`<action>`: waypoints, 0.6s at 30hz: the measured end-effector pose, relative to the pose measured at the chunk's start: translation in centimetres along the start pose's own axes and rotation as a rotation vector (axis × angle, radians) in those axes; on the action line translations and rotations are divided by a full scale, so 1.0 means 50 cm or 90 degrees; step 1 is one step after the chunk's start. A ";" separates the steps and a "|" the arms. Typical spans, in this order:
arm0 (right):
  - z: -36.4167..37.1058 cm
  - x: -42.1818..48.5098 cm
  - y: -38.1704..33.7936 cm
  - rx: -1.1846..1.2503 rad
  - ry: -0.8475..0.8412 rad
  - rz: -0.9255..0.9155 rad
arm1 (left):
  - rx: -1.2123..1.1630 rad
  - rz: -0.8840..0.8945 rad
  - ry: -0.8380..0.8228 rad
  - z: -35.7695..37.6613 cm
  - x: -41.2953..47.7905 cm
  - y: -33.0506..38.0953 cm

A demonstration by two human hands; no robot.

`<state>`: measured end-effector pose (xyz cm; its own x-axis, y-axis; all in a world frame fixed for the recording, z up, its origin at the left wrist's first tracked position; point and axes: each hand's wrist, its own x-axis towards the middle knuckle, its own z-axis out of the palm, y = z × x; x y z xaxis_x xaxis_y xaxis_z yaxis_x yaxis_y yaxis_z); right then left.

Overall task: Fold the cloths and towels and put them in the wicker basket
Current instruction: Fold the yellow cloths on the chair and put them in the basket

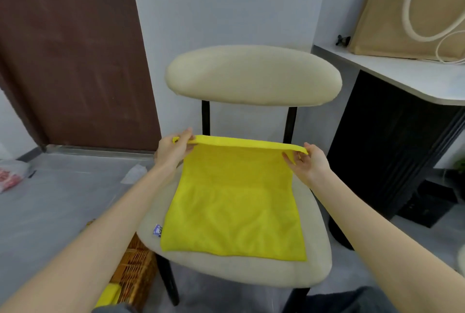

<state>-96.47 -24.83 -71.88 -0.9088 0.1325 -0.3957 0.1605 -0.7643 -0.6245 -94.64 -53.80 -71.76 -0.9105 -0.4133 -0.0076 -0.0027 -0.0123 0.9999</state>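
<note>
The yellow cloth [234, 202] lay spread on the chair [254, 73] seat, its near edge flat toward 6 o'clock and its far edge lifted off the cushion toward 12. The left hand [171, 151] pinched the far-left corner between thumb and fingers; the right hand [308, 161] pinched the far-right corner the same way, so the raised edge ran taut between them. The basket [133, 270] stood on the floor at about 8 o'clock from the seat, partly hidden under the left forearm, with something yellow showing beside or inside it; which one I could not tell.

The likely next step was folding the far edge toward the near one. Risks from here: the grips sat only on the corners, so either could slip and let that side sag, skewing the fold. If the hands travelled unevenly, the edges would not meet square. Pulling toward 6 could also drag the whole cloth over the front of the seat, since nothing pinned the near edge. A small label [157, 230] stuck out at the near-left corner and might end up outside the fold.
</note>
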 end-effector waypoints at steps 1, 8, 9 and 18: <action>-0.009 -0.008 0.006 0.000 -0.001 0.004 | -0.029 -0.018 0.013 -0.006 -0.015 -0.001; -0.059 -0.091 0.046 -0.115 -0.001 -0.060 | -0.049 -0.108 0.008 -0.071 -0.125 -0.036; -0.066 -0.103 0.052 -0.154 0.001 -0.078 | -0.032 -0.106 0.002 -0.079 -0.143 -0.043; -0.165 -0.162 0.096 -0.439 -0.004 -0.088 | 0.023 -0.150 -0.062 -0.121 -0.229 -0.098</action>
<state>-85.15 -24.35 -77.23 -0.9406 0.1940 -0.2787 0.2486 -0.1659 -0.9543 -81.68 -54.52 -76.61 -0.9188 -0.3127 -0.2411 -0.2326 -0.0647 0.9704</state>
